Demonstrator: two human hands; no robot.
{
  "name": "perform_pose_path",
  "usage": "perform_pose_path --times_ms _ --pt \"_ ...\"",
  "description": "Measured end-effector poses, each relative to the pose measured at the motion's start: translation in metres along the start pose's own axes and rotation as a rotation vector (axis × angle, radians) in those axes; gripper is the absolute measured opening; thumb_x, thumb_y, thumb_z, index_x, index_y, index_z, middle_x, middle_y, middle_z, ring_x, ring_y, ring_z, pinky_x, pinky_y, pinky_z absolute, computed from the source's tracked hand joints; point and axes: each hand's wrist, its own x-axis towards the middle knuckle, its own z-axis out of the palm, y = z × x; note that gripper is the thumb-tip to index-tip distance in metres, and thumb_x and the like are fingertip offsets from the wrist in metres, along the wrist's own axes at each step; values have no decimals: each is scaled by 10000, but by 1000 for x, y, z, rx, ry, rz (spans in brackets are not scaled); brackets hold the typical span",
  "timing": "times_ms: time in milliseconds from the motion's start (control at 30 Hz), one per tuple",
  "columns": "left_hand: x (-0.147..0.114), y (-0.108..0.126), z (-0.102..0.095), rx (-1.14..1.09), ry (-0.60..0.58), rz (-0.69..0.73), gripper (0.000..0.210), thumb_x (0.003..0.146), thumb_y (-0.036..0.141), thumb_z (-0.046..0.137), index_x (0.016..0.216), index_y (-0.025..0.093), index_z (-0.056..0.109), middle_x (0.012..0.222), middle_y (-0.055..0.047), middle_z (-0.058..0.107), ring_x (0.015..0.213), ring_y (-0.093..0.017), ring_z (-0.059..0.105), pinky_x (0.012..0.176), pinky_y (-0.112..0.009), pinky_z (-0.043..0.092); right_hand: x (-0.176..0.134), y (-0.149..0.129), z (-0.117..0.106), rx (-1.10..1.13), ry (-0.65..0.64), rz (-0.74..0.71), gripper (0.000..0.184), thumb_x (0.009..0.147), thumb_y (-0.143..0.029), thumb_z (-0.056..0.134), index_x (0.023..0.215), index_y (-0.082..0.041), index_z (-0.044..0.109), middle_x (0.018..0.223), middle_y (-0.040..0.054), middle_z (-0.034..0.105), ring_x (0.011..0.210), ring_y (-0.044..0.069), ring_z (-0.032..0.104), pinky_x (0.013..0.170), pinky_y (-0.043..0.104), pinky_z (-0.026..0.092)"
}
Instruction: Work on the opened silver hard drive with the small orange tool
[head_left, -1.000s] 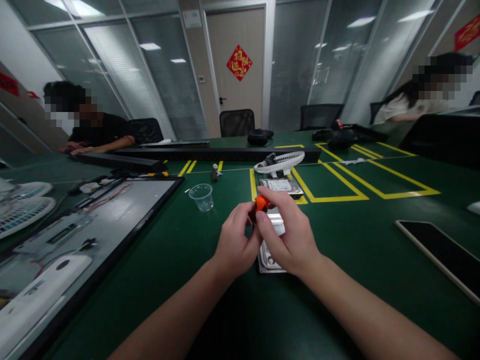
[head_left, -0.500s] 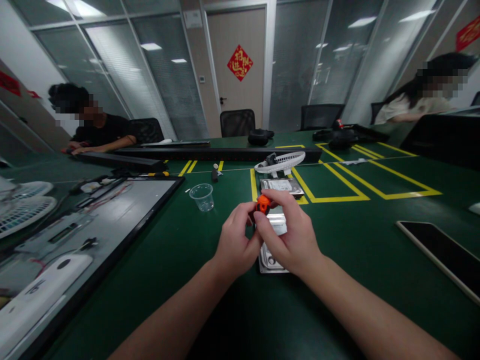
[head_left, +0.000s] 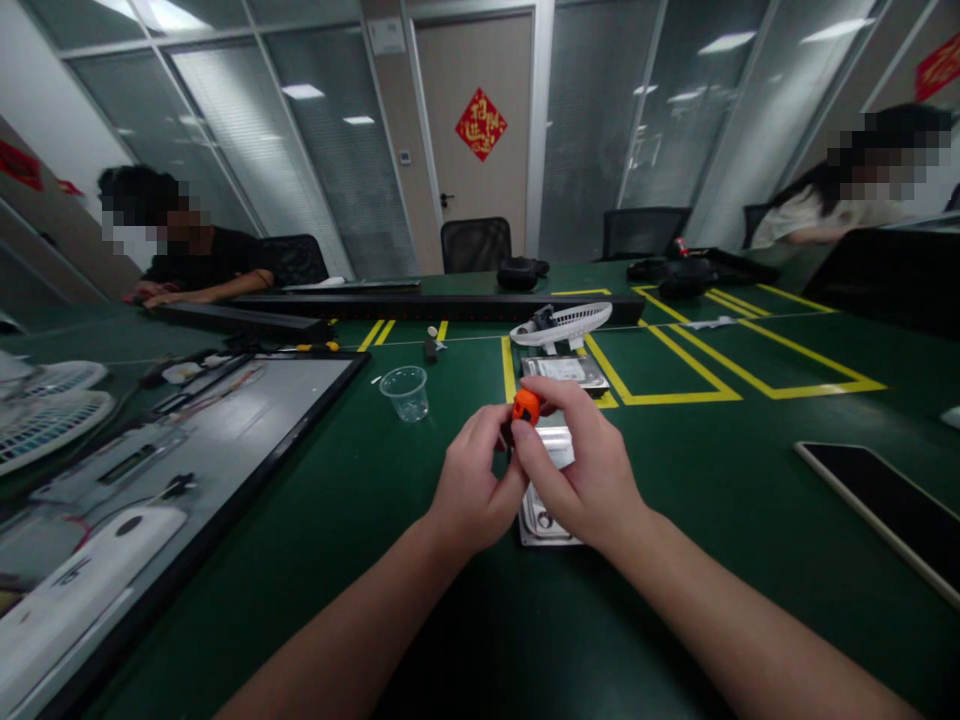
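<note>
In the glass-walled room, a dark green tabletop (head_left: 337, 480) was marked beyond the hands with yellow lines (head_left: 675, 397). A silver rectangular metal hard drive (head_left: 541, 528) was laid partly beneath the right hand (head_left: 589, 460), the nearer one, its long axis set roughly twelve to six o'clock. Above it, an orange-and-black rounded handle (head_left: 526, 406) was pinched between right thumb and forefinger, at that hand's ten o'clock; its dark part was held by curled left hand (head_left: 474, 475) fingertips, at their two o'clock. The handle's far end was hidden.
</note>
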Motion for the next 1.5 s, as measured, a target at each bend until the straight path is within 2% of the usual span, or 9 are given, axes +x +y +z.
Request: perform_pose_path --times_ms 167,467,633,900,967,1100,1300,1500 --pt "-1 -2 3 58 26 -4 267 894 176 670 1138 218 569 995 -28 665 846 -175 635 745 -285 488 1 -2 1 -14 7 20 314 967 -221 628 1268 -233 540 1106 75 679 993 224 683 877 396 588" --pt "-2 -7 5 58 -7 -56 153 916 213 667 995 216 535 896 -12 641 773 -168 621 688 -283 467 0 3 2 4 -55 45 275 961 -245 646 1221 -219 562 1068 50 677 952 193 671 862 344 563" --pt "-3 -8 5 40 -43 -91 159 920 204 661 1032 214 549 942 -36 676 811 -192 654 716 -309 485 -1 3 1 4 -73 44 254 965 -244 642 1205 -204 572 1056 47 670 939 180 651 853 328 541" --pt "-2 -6 3 13 -67 -62 89 991 226 586 1075 197 575 978 -64 686 877 -215 677 784 -336 516 0 1 2 -13 -52 39 223 958 -255 645 1166 -208 578 1023 56 664 917 204 651 826 357 547" --pt "-2 -6 3 -7 -80 -61 85 1006 230 567 1082 196 582 1001 -72 690 906 -220 680 803 -338 520 -1 1 3 -16 -32 38 262 956 -255 651 1204 -216 573 1049 63 670 935 214 661 839 370 557" --pt "-2 -7 5 -30 -101 -38 53 1000 223 561 1041 197 581 1015 -76 686 913 -219 669 803 -336 516 -2 0 1 3 -17 -4 472 969 -215 618 1425 -225 497 1166 80 682 1050 232 662 914 396 558" --pt "-1 -6 5 23 -52 -17 48 987 228 553 1021 199 569 938 -55 648 818 -195 615 744 -327 488 0 -1 -2 45 -41 -34 423 1000 -157 530 1421 -208 538 1165 82 685 1038 218 636 915 407 543" --pt "1 -2 3 82 70 -11 245 885 164 658 1102 221 560 972 -28 644 833 -178 606 742 -302 487 1 -1 0 -2 2 -31 386 989 -177 594 1368 -241 556 1158 79 695 1029 228 645 912 428 560"
